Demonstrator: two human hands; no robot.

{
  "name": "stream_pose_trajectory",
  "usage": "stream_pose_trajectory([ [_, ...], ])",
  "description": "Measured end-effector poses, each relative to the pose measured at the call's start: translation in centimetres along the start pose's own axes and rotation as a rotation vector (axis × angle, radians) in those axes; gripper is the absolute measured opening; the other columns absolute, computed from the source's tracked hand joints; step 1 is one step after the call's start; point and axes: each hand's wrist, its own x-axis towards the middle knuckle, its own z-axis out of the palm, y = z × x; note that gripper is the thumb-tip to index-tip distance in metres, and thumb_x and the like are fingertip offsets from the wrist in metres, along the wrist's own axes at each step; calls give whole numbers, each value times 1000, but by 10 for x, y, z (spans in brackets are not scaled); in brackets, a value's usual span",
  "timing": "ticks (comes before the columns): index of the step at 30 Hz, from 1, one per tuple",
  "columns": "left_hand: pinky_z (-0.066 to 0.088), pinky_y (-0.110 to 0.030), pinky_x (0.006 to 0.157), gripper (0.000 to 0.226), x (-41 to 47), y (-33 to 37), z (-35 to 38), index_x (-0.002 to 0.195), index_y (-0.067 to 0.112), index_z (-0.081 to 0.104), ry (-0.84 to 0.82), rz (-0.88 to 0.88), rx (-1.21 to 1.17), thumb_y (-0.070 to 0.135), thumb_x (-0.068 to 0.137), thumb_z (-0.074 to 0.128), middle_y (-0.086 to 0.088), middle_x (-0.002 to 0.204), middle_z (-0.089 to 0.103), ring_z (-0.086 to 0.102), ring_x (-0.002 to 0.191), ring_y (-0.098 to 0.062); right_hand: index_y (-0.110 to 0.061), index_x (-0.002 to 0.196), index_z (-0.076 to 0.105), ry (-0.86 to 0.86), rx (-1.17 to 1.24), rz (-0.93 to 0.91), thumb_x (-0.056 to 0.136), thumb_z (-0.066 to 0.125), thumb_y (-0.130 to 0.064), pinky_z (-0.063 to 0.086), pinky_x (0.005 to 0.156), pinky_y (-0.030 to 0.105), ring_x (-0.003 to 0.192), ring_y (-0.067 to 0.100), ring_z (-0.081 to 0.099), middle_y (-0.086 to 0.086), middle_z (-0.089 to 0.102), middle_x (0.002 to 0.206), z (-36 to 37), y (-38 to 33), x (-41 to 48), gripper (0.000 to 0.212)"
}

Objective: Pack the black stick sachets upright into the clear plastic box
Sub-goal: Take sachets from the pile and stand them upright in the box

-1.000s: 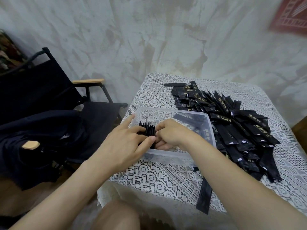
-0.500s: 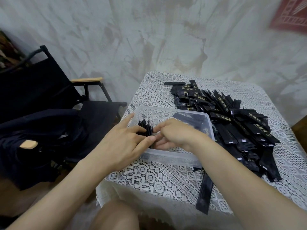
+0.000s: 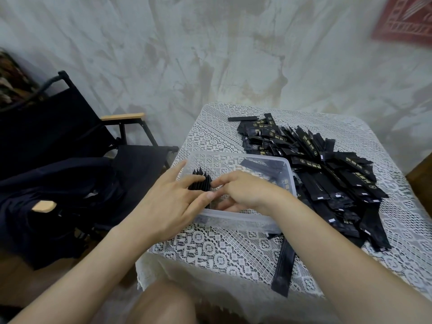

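The clear plastic box [image 3: 289,169] stands on the lace-covered table. A bundle of black stick sachets [image 3: 200,183] stands upright at its left end. My left hand [image 3: 168,203] holds that bundle, fingers across its far side and thumb along its near side, index finger pointing over the box rim. My right hand [image 3: 245,191] reaches into the box with its fingertips touching the bundle's right face. A few sachets lie flat [image 3: 264,164] at the box's right end. A big loose pile of sachets [image 3: 332,178] lies right of the box.
One sachet [image 3: 283,270] hangs over the table's front edge and another [image 3: 243,118] lies alone at the far side. A black folding chair [image 3: 70,141] with dark cloth stands to the left. My knee [image 3: 163,302] is below the table edge.
My right hand has drawn slightly back from the bundle's tops, so more of the upright sachets shows. My left hand stays on the bundle.
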Motion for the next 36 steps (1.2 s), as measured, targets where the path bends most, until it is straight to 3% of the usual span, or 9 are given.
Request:
stream_pose_trajectory([
  [5, -5, -27, 120, 85, 0, -1, 1, 115, 44, 73, -8, -9, -62, 75, 95, -3, 12, 140, 60, 5, 153, -23, -17, 143, 52, -5, -35, 1, 104, 37, -4, 52, 51, 16, 89, 14, 72, 1, 74, 111, -1, -1, -2, 44],
  [9, 1, -40, 124, 85, 2, -1, -2, 122, 52, 65, -66, -23, -39, 84, 87, -5, 11, 145, 55, 1, 154, -27, -20, 143, 52, -9, -101, -14, 104, 40, -6, 49, 51, 17, 68, 3, 69, -7, 73, 96, -2, 0, -4, 43],
  [13, -2, -51, 124, 88, 0, 2, -4, 129, 51, 60, -66, -14, 31, 95, 78, 4, 10, 155, 43, -2, 155, -27, -23, 147, 50, -34, -145, -21, 105, 41, -8, 49, 56, 17, 83, 7, 73, -6, 74, 109, -2, -1, -5, 45],
  [17, 12, -53, 123, 78, -2, 0, -3, 116, 40, 73, 26, 109, 85, 94, 78, 31, 11, 141, 58, 20, 152, -24, -21, 146, 51, -38, -122, -26, 105, 40, -6, 48, 48, 13, 85, 10, 73, -2, 74, 116, -2, -1, -5, 45],
  [20, 28, -43, 116, 72, -1, -3, 3, 108, 36, 77, 45, 160, 78, 90, 81, 37, 17, 118, 69, 47, 133, -17, -18, 144, 51, -46, -54, -15, 104, 39, -3, 48, 48, 13, 86, 15, 69, 1, 73, 114, -2, 1, -4, 44],
  [25, 37, -36, 99, 70, 2, -5, 10, 104, 31, 79, 84, 170, 51, 85, 85, 39, 15, 106, 72, 59, 96, -11, -16, 145, 50, -46, -84, -12, 105, 39, -3, 53, 57, 15, 91, 17, 72, 0, 70, 115, -5, 5, -4, 43],
  [30, 33, -34, 100, 73, 2, -4, 10, 104, 31, 79, 82, 161, 60, 86, 85, 35, 16, 105, 73, 59, 94, -11, -13, 148, 48, 23, -200, -44, 106, 39, -4, 60, 76, 22, 101, 19, 70, 5, 63, 132, -21, 12, -14, 43],
  [33, 33, -34, 98, 71, 2, -3, 10, 102, 32, 79, 95, 174, 70, 85, 86, 35, 16, 103, 73, 61, 92, -12, -14, 147, 50, -41, -233, -55, 106, 37, -4, 59, 83, 24, 108, 18, 70, 0, 63, 133, -19, 8, -17, 44],
  [36, 36, -36, 95, 69, 3, -3, 11, 100, 32, 79, 114, 180, 53, 84, 87, 37, 15, 103, 72, 61, 89, -12, -16, 146, 51, -89, -224, -57, 106, 39, -6, 56, 98, 36, 110, 17, 70, 0, 63, 136, -13, 1, -10, 43],
])
